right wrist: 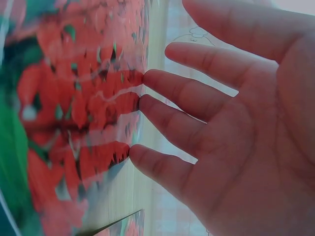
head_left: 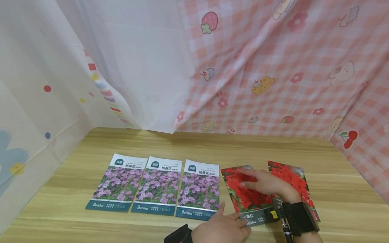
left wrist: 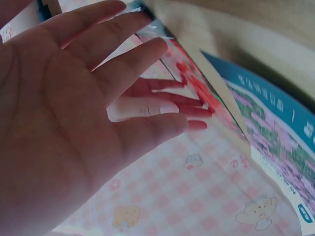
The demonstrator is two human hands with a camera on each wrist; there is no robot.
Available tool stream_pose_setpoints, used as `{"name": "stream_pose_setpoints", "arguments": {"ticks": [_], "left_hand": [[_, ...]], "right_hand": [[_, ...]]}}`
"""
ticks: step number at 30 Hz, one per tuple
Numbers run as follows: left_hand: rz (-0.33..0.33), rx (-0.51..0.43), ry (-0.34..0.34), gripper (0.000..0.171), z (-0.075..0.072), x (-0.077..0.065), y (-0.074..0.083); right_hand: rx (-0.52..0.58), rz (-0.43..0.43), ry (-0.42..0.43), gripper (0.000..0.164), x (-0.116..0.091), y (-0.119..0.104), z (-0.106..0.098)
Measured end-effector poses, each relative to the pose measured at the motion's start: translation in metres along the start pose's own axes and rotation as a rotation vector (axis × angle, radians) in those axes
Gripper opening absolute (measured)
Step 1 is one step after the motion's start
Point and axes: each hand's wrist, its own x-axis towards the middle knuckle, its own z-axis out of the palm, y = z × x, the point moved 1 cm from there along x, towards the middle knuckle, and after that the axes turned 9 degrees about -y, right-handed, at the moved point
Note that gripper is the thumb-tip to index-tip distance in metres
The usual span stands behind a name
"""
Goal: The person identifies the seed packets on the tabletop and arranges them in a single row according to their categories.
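Two seed packets with red flowers lie at the right of the table. My right hand [head_left: 265, 182] reaches over the left one [head_left: 253, 195], fingers fairly straight. In the right wrist view, the fingertips [right wrist: 140, 101] of that hand meet the packet's red face. The other red packet [head_left: 290, 177] is partly covered by my right wrist. My left hand [head_left: 223, 227] is low in the head view, its fingers spread [left wrist: 133, 64] by the lower left corner of the left red packet. Its thumb side is close to the third purple-flower packet [head_left: 199, 192].
Two more purple-flower packets, one at the far left [head_left: 118, 185] and one in the middle [head_left: 158, 187], lie in the same row on the wooden table [head_left: 146, 141]. Behind hangs a pink checked curtain [head_left: 243, 67]; a white sheet [head_left: 39, 84] closes off the left side.
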Motion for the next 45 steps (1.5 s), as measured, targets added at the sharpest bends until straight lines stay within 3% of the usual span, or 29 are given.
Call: {"name": "stream_pose_setpoints", "arguments": {"ticks": [7,16,27,39,45], "left_hand": [[0.033,0.005,0.054,0.052,-0.004,-0.018,-0.008],[0.050,0.021,0.040,0.052,-0.006,-0.029,-0.017],[0.031,-0.026,0.019,0.054,-0.007,-0.033,-0.020],[0.029,-0.050,-0.026,0.057,-0.004,-0.025,-0.025],[0.030,-0.033,0.000,0.056,-0.005,-0.029,-0.023]], "right_hand": [[0.022,0.029,-0.010,0.052,0.001,-0.001,0.000],[-0.001,0.044,-0.010,0.052,-0.001,-0.003,0.000],[-0.012,0.013,-0.005,0.052,-0.001,-0.002,0.000],[-0.015,-0.017,-0.005,0.052,-0.001,-0.003,0.002],[-0.016,-0.015,0.002,0.052,0.000,-0.003,0.003]]}}
